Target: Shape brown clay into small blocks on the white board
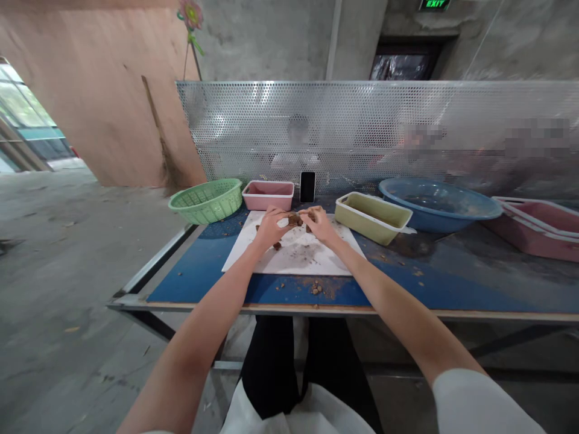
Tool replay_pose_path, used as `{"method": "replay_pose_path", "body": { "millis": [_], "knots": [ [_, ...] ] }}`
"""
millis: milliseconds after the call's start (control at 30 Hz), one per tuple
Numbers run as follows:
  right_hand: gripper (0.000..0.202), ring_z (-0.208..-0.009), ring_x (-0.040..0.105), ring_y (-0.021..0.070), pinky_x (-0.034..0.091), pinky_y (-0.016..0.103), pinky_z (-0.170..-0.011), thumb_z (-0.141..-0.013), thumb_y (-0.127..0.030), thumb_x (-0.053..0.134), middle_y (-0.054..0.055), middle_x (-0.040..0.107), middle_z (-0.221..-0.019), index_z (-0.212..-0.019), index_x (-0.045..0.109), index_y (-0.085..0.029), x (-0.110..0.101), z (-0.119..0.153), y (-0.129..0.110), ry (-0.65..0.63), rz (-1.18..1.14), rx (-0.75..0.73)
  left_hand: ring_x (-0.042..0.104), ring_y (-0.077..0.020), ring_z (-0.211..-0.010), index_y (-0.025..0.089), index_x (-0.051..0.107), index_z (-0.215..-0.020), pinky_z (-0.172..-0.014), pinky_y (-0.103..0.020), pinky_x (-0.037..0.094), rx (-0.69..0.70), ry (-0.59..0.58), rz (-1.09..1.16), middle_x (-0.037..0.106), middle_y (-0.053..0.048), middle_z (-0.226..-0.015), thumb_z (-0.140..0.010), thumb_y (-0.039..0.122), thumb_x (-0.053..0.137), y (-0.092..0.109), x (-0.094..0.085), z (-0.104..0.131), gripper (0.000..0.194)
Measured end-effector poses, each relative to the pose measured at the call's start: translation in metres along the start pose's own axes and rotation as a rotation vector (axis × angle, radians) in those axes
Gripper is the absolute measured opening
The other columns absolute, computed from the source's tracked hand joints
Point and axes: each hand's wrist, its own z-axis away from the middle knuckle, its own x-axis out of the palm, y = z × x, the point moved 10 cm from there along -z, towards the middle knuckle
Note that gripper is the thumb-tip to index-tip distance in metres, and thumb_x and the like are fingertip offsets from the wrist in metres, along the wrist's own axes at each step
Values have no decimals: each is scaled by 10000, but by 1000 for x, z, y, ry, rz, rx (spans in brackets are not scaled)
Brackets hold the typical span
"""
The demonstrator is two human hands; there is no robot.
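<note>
The only writing that can be read is "EXIT", in glowing green on the sign (435,4) at the top, cut off by the view's upper edge. The phone-like device (307,187) at the table's far edge has a dark screen with no legible mark. Behind the perforated panel (253,120), shapes of people are blurred, two patches pixelated. The pink container (543,232) toward the table's right end runs out of view. Fingers cover much of the brown lump (295,220), so its full outline cannot be told; it looks rough, earthy and irregular. It is held above the far part of the white board (294,259), which lies near the left end of the blue table (190,274), short of the near edge. Left hand (272,225) and right hand (318,223) both have their grip closed on it by the fingertips. Brown fragments (277,246) and dark smudges dot the board; crumbs (316,289) lie by the near edge.
</note>
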Motion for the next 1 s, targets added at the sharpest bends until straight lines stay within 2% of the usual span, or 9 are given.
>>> {"method": "replay_pose_path", "body": {
  "millis": [100, 167, 267, 400, 533, 600, 733, 900, 1000],
  "knots": [
    [412, -1227, 535, 315, 394, 525, -1081, -1035, -506, 510, 120, 603, -1269, -1226, 778, -258, -10, 6, -21, 42, 183, -154, 639, -276, -980, 215, 802, -961, -942, -446, 507, 9, -37, -30, 788, -83, -973, -898, 311, 818, -5, 7, 1, 116],
    [386, -1230, 512, 317, 367, 534, -1086, -1055, -457, 496, 111, 588, -1295, -1230, 792, -282, -5, 11, -35, -20, 256, -249, 638, -280, -961, 208, 785, -901, -939, -447, 506, 0, -58, -41, 783, -81, -935, -880, 295, 832, -9, 11, 1, 101],
    [385, -1226, 491, 322, 358, 529, -1072, -1069, -442, 485, 105, 585, -1331, -1258, 791, -305, 6, 18, -45, -125, 317, -317, 650, -285, -921, 200, 771, -840, -933, -459, 510, -50, -78, -43, 781, -89, -891, -858, 282, 840, -16, 15, 2, 108],
    [396, -1218, 474, 327, 362, 523, -1051, -1069, -448, 480, 113, 580, -1350, -1290, 772, -299, 21, 22, -45, -205, 358, -325, 680, -290, -844, 209, 776, -759, -853, -438, 536, -192, -98, -12, 780, -84, -796, -810, 295, 860, -32, 19, 7, 130],
    [359, -1239, 466, 331, 342, 526, -1071, -1047, -387, 507, 121, 576, -1362, -1260, 772, -271, 28, 25, -43, -233, 381, -350, 626, -212, -512, 195, 816, -833, -632, -349, 512, -421, -257, 87, 670, -21, -532, -838, 393, 820, -49, 34, 21, 198],
    [339, -1246, 465, 332, 334, 529, -1077, -1033, -363, 526, 122, 574, -1367, -1237, 776, -261, 30, 25, -41, -236, 397, -349, 586, -183, -419, 176, 824, -901, -569, -313, 483, -512, -330, 120, 627, 5, -473, -863, 425, 790, -54, 38, 29, 254],
    [332, -1279, 451, 339, 327, 536, -1092, -1025, -373, 545, 135, 557, -1387, -1222, 777, -242, 36, 26, -37, -274, 425, -334, 595, -152, -407, 157, 816, -908, -573, -263, 488, -580, -392, 121, 641, 12, -489, -856, 391, 807, -53, 37, 33, 240],
    [374, -1350, 401, 375, 317, 568, -1120, -1034, -393, 540, 162, 518, -1441, -1322, 737, -258, 47, 29, -35, -339, 460, -322, 607, -136, -405, 151, 799, -909, -520, -230, 465, -645, -405, 132, 680, 2, -551, -875, 315, 794, -53, 34, 35, 167],
    [356, -1373, 386, 380, 308, 574, -1131, -1031, -377, 551, 168, 521, -1443, -1298, 751, -251, 50, 30, -37, -358, 449, -333, 619, -134, -414, 163, 803, -908, -523, -216, 461, -634, -399, 127, 655, 18, -516, -874, 294, 798, -51, 33, 34, 136]
  ]
}}
